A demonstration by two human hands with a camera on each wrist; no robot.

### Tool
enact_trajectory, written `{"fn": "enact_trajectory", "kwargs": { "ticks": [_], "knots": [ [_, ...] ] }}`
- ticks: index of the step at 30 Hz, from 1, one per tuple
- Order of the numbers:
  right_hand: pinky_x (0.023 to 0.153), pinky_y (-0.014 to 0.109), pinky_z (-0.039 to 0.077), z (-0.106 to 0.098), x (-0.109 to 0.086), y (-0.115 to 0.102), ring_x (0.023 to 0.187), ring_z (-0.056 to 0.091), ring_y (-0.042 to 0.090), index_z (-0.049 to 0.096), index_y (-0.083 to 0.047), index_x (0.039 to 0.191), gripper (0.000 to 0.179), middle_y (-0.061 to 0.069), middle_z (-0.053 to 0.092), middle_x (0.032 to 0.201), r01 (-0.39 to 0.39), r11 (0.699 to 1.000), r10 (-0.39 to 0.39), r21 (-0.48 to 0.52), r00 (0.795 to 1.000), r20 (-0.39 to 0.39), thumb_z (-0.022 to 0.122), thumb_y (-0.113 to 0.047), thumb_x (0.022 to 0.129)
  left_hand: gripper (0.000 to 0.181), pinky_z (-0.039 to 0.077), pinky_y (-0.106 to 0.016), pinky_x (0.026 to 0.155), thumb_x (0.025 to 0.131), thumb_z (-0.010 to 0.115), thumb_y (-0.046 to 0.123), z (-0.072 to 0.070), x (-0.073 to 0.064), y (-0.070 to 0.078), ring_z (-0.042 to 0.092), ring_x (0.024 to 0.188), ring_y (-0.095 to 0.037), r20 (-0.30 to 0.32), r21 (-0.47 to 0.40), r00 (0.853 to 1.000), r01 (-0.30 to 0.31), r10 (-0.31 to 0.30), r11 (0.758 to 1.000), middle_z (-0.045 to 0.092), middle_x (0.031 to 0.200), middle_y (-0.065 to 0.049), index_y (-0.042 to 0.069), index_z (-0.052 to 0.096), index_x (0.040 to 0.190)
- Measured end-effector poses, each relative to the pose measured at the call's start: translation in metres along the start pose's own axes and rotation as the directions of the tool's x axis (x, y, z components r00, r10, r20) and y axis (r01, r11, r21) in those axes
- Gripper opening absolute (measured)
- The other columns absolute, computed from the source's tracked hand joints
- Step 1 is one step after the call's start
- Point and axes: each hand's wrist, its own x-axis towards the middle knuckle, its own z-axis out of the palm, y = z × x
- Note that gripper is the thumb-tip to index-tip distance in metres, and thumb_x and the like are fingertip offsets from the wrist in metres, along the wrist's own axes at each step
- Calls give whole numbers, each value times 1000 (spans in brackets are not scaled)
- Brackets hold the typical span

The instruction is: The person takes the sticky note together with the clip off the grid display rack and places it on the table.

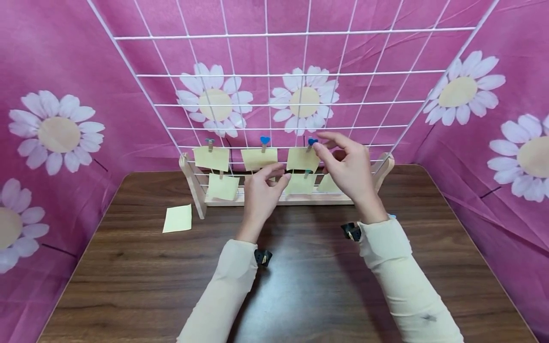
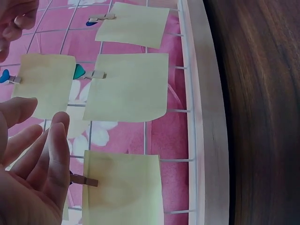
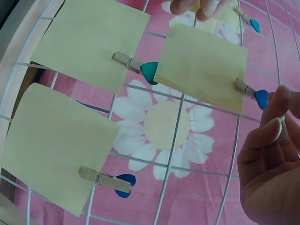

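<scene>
A yellow sticky note (image 1: 302, 159) hangs in the upper row on a white wire grid, held by a small wooden clothespin with a blue heart (image 3: 254, 92). My right hand (image 1: 349, 166) is beside that heart, thumb and index finger bent with a gap between them; in the left wrist view it stands apart from the clothespin. Lower and to the left, my left hand (image 1: 263, 193) hovers before the grid, fingers loosely bent and holding nothing. It partly covers a lower-row note. Below the first note hangs another sticky note (image 2: 126, 86) on a green-heart clothespin (image 2: 86, 72).
Several more clipped notes, such as the upper-left note (image 1: 211, 158), hang on the grid (image 1: 266, 75), which stands in a wooden base (image 1: 315, 199). One loose note (image 1: 177, 218) lies on the table (image 1: 141, 267) at left. Pink flowered cloth (image 1: 141, 128) surrounds the table.
</scene>
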Motion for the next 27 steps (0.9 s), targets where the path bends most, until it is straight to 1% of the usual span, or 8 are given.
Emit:
{"fn": "enact_trajectory", "kwargs": {
  "ticks": [5,7,9,14,17,21,23,27],
  "knots": [
    [45,16,39,6,4,-4,51,58,10,73,-5,122,29,8,73,85,19,994,-17,-108,1000,21,73,-14,95,28,56,-30,64,89,80,18,3,2,-1,72,72,-16,-30,8,999,-20,20,1000,77,102,-6,8,76,115],
    [46,17,39,7,5,-4,53,58,12,73,-4,122,29,8,74,86,17,991,-13,-135,999,35,73,-14,95,27,57,-30,65,89,80,17,3,3,-1,72,72,-17,-36,4,999,-24,24,1000,77,102,-7,7,76,114],
    [47,17,39,8,6,-4,53,57,10,73,-4,122,29,8,73,86,10,988,-4,-152,999,45,73,-14,95,27,57,-31,67,89,80,16,5,3,0,72,74,-17,-31,-11,999,-21,21,1000,77,103,-7,6,76,114],
    [45,17,42,11,7,0,49,57,6,73,-1,119,26,10,72,83,-3,993,8,-115,999,41,72,-10,95,27,58,-30,67,90,78,14,8,4,5,72,74,-17,1,-29,1000,-2,2,1000,77,104,-6,6,75,115],
    [44,17,44,13,8,2,48,58,11,73,0,117,24,10,72,81,-5,996,8,-92,999,35,71,-8,95,29,56,-29,64,90,78,15,9,4,6,72,72,-15,15,-10,1000,11,-11,1000,77,105,-5,7,74,118],
    [43,17,44,14,9,3,47,59,17,74,0,114,21,10,72,80,-7,995,11,-96,999,39,69,-11,97,33,53,-28,58,91,77,15,11,3,7,71,70,-13,27,24,999,23,-24,999,76,108,-5,7,71,122],
    [44,17,44,14,10,3,49,59,16,74,0,112,19,9,72,80,4,994,0,-110,999,36,69,-11,97,34,52,-28,58,91,77,16,11,3,7,70,69,-13,28,36,999,21,-22,999,76,109,-4,8,71,123],
    [48,16,42,14,12,3,54,57,12,74,0,109,17,9,73,80,22,992,-19,-123,999,30,70,-10,97,31,54,-28,62,91,76,16,13,4,8,71,72,-12,28,42,999,16,-18,999,75,104,-3,9,71,121]
  ]
}}
